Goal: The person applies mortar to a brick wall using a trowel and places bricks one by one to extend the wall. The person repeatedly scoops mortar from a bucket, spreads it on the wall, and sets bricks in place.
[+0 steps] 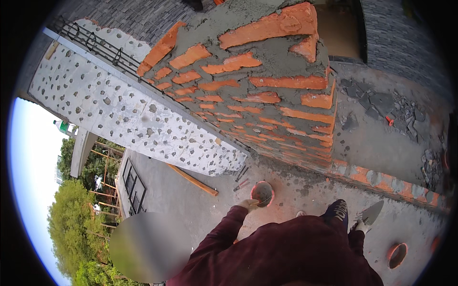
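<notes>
At the bottom centre my left hand [249,204] grips a small bucket [268,189] of grey mortar at its rim or handle. Lower right, my right hand [360,226] is closed on the handle of a pointing trowel [371,212], its grey blade angled up and right. A rough brick pillar [286,112] of orange bricks with wet grey mortar rises in front of me, its top filling the upper middle.
A pitted white wall [119,114] runs diagonally at left, beside a wooden plank [191,178]. A low brick course [381,181] extends right, with rubble [381,102] beyond it. Another bucket [397,256] stands lower right. A metal frame [133,186] lies left. A blurred patch hides the lower left.
</notes>
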Demonstrator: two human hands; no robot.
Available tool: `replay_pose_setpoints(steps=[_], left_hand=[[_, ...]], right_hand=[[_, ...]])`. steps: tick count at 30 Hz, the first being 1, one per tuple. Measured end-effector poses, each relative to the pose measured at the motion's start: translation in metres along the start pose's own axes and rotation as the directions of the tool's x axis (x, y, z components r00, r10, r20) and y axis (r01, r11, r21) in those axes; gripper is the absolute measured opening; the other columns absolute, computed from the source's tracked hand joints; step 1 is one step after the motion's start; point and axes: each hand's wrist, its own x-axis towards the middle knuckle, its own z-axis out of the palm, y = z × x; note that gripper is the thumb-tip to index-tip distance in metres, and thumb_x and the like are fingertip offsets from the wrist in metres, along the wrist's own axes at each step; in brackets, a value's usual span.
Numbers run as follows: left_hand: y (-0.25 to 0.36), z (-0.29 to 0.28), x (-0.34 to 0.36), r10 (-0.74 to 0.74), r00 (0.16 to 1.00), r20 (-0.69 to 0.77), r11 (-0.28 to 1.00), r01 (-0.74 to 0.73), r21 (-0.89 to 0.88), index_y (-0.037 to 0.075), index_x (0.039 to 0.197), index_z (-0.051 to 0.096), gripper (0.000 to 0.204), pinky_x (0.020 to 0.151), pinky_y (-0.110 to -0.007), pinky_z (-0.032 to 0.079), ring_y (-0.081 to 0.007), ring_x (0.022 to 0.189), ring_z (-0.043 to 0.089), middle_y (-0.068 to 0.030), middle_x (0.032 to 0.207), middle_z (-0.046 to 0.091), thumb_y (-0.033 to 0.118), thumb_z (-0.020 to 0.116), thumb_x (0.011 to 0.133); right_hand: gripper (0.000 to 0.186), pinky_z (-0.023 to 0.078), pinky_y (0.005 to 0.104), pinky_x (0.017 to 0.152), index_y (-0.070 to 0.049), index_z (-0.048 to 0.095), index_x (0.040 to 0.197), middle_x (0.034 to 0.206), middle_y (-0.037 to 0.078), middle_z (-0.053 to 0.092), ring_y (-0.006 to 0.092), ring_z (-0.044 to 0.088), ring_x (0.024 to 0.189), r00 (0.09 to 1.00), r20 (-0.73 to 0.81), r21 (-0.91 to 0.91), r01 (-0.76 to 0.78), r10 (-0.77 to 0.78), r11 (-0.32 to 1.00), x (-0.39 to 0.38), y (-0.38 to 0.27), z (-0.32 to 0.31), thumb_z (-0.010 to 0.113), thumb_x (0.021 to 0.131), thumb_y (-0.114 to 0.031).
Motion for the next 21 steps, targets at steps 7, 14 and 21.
replay_pose_setpoints(steps=[7, 14, 21], left_hand=[[-0.025, 0.073, -0.103, -0.408, 0.882, -0.235, 0.913, 0.393, -0.108, 0.007, 0.138, 0.067, 0.053, 0.097, -0.033, 0.053, -0.0176, 0.109, 0.07, -0.0093, 0.126, 0.073, 0.023, 0.079, 0.089], [0.081, 0.186, -0.098, -0.574, 0.81, -0.118, 0.806, 0.533, -0.259, 0.011, 0.143, 0.063, 0.052, 0.091, -0.034, 0.057, -0.0213, 0.113, 0.071, -0.0089, 0.134, 0.069, 0.023, 0.074, 0.094], [0.128, 0.25, -0.102, -0.637, 0.769, 0.052, 0.741, 0.63, -0.234, 0.019, 0.145, 0.062, 0.057, 0.105, -0.038, 0.053, -0.0242, 0.116, 0.07, -0.0111, 0.134, 0.069, 0.027, 0.075, 0.09]], right_hand=[[0.026, 0.04, 0.0369, 0.043, -0.004, 0.061, 0.105, 0.066, 0.007, 0.055, 0.0191, 0.05, 0.045, 0.958, 0.286, -0.391, 0.114, 0.003, 0.913, 0.132, 0.003, 0.004, 0.062, 0.079, -0.009], [0.031, 0.045, 0.0387, 0.037, -0.013, 0.051, 0.108, 0.066, 0.004, 0.05, 0.0208, 0.049, 0.042, 0.785, 0.577, -0.376, 0.01, 0.225, 0.927, 0.17, -0.124, 0.019, 0.069, 0.083, -0.007], [0.048, 0.051, 0.0432, 0.046, -0.002, 0.057, 0.117, 0.083, 0.014, 0.06, 0.0295, 0.062, 0.057, 0.718, 0.627, -0.685, 0.326, 0.3, 0.651, 0.221, -0.135, 0.066, 0.071, 0.072, -0.005]])
